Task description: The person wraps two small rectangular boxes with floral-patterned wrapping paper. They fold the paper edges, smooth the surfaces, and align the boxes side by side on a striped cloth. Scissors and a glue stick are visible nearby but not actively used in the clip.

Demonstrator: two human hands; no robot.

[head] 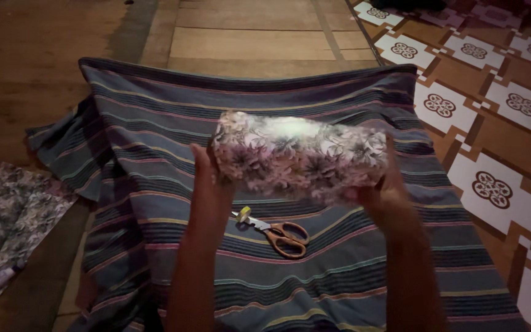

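Dim wooden floor point(44, 55): above the striped blue cloth point(155, 123), left hand point(211, 178) and right hand point(383, 187) clasped an already wrapped floral-paper bundle point(299, 157); orange-handled scissors point(278, 233) lay on the cloth, unused.

Dim, warm-toned scene with one bright patch

Light falls from above and ahead, glaring white on the top of the floral fabric roll point(299, 157); forearms lie in deep shadow; corners darken; the image is soft and grainy, the floor's far edge faintly bowed.
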